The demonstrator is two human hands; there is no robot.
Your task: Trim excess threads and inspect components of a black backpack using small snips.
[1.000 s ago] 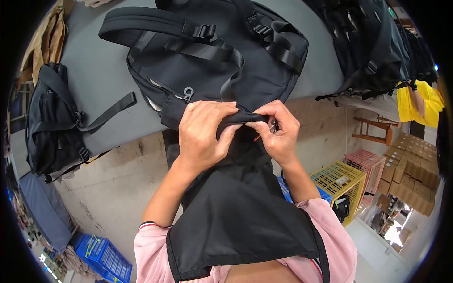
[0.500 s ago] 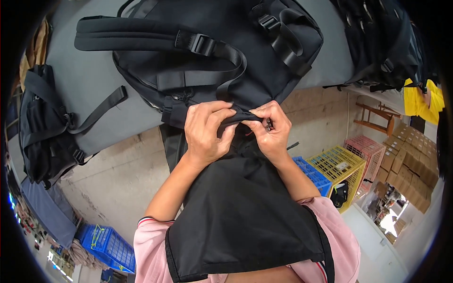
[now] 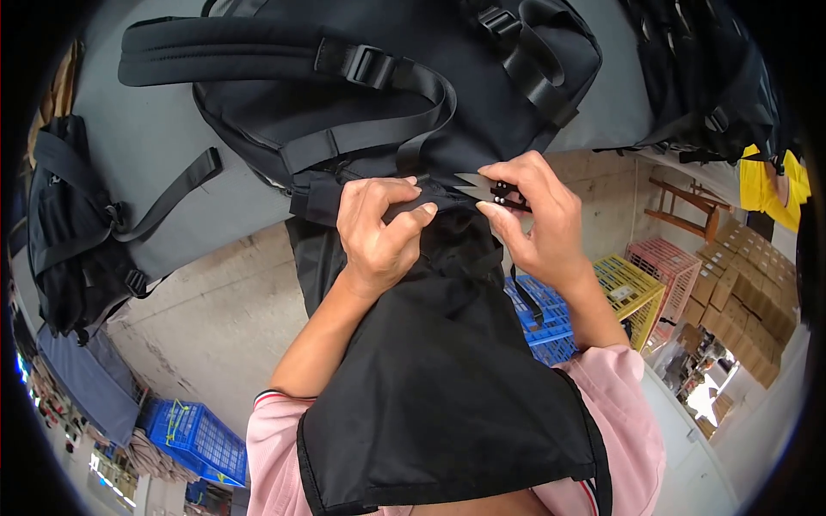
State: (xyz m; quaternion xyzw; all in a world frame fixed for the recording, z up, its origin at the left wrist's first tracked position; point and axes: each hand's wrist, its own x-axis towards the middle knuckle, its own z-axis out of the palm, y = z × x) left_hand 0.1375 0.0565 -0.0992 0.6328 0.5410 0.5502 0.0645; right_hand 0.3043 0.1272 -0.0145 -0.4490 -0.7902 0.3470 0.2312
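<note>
A black backpack (image 3: 482,112) lies on the grey table (image 3: 181,206) in front of me, its padded shoulder strap (image 3: 224,52) and buckled webbing uppermost. My left hand (image 3: 374,228) is closed on the backpack's near edge (image 3: 434,198), pinching the black fabric between thumb and fingers. In my right hand (image 3: 546,215) are small thread snips (image 3: 506,196) with dark handles. Their two pointed blades are spread apart and point left, close to the fabric beside my left fingertips. Whether the blades touch it I cannot tell.
Another black bag (image 3: 69,232) with a loose strap hangs over the table's left end. More black bags (image 3: 705,86) are at the far right. Blue (image 3: 551,322), yellow (image 3: 632,288) and pink crates (image 3: 667,267) stand below right, near stacked cartons (image 3: 748,292). A black apron (image 3: 465,396) covers my front.
My right hand has let go of the fabric edge and drawn right, and the snips' blades now show. My left hand keeps its pinch. The backpack has shifted slightly.
</note>
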